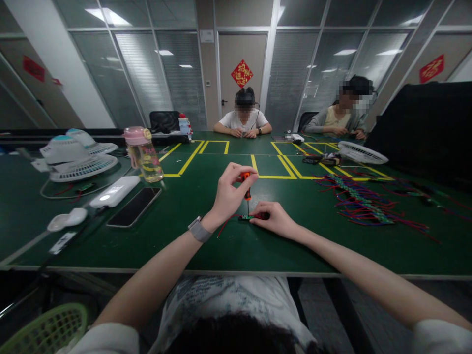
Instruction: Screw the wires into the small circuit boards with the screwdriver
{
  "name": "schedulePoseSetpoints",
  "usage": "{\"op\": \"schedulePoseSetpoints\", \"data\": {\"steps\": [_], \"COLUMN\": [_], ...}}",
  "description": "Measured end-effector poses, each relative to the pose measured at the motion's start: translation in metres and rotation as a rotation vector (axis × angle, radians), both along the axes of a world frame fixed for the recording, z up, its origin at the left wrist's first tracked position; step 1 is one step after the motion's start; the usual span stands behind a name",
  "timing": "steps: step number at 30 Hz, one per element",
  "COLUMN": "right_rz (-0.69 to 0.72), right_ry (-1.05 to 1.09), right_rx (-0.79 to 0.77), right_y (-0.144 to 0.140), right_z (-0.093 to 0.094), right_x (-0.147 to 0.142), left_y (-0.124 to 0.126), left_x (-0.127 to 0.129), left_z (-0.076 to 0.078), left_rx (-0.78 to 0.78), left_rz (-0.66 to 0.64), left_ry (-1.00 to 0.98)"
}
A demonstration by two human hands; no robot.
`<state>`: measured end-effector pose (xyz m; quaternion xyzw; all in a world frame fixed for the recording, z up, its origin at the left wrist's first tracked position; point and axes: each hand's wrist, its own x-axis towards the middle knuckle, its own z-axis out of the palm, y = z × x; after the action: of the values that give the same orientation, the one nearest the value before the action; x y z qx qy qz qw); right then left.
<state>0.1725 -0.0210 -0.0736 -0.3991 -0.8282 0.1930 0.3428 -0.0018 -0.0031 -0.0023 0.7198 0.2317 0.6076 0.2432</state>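
My left hand [227, 192] grips a small orange-handled screwdriver [246, 186], held upright with its tip pointing down onto a little green circuit board [246, 217] lying on the green table [206, 246]. A red wire [224, 225] trails from the board toward me. My right hand [275, 220] presses down on the board's right end and holds it flat against the table. A grey watch sits on my left wrist.
To the left lie a black phone [133, 207], a white power bank [115, 191], a white earbud case [67, 219], a pink-lidded bottle [144, 153] and white fans [75, 157]. A pile of wired boards [363, 201] lies at right. Two people sit across the table.
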Motion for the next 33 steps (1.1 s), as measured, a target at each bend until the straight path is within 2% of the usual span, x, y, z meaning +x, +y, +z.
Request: {"op": "schedulePoseSetpoints", "data": {"steps": [2,3,6,8,14,16,18,21,23,28,30,33], "right_rz": [0.001,0.003,0.014,0.025,0.047,0.052,0.061,0.065,0.06,0.061,0.06,0.063], "right_ry": [-0.005,-0.008,-0.016,-0.021,-0.027,-0.034,-0.039,-0.042,-0.044,-0.049,-0.053,-0.057], "right_rx": [-0.002,-0.008,-0.021,-0.016,0.006,0.014,0.023,0.027,0.024,0.025,0.024,0.023], "right_y": [0.0001,0.0002,0.0007,0.0015,0.004,0.0044,0.0045,0.0043,0.004,0.003,0.0025,0.0021], "right_z": [0.0004,0.0006,0.0011,0.0008,-0.0026,-0.0033,-0.0034,-0.003,-0.0025,-0.0002,0.0,-0.001], "right_x": [-0.0002,-0.0001,0.0007,0.0017,0.0046,0.005,0.0052,0.0053,0.0051,0.0041,0.0039,0.0048], "left_y": [0.0001,-0.0001,-0.0004,0.0004,0.0041,0.0033,0.0015,-0.0011,-0.0017,-0.0005,-0.001,-0.0026], "left_x": [-0.0009,-0.0013,-0.0016,-0.0018,-0.0038,-0.004,-0.0032,-0.0012,-0.0005,-0.0017,-0.0017,-0.0007], "left_z": [0.0006,0.0013,0.0035,0.0037,0.0007,0.0007,0.0013,0.0019,0.0017,0.0007,0.001,0.0018], "left_rx": [0.039,0.042,-0.026,-0.067,0.054,0.085,0.064,-0.051,-0.081,0.047,0.038,-0.041], "left_rz": [0.042,0.023,-0.134,-0.171,0.04,0.06,-0.019,-0.179,-0.172,-0.009,-0.039,-0.176], "left_ry": [0.033,0.044,0.026,-0.001,0.025,0.057,0.062,0.012,-0.004,0.037,0.043,0.005]}}
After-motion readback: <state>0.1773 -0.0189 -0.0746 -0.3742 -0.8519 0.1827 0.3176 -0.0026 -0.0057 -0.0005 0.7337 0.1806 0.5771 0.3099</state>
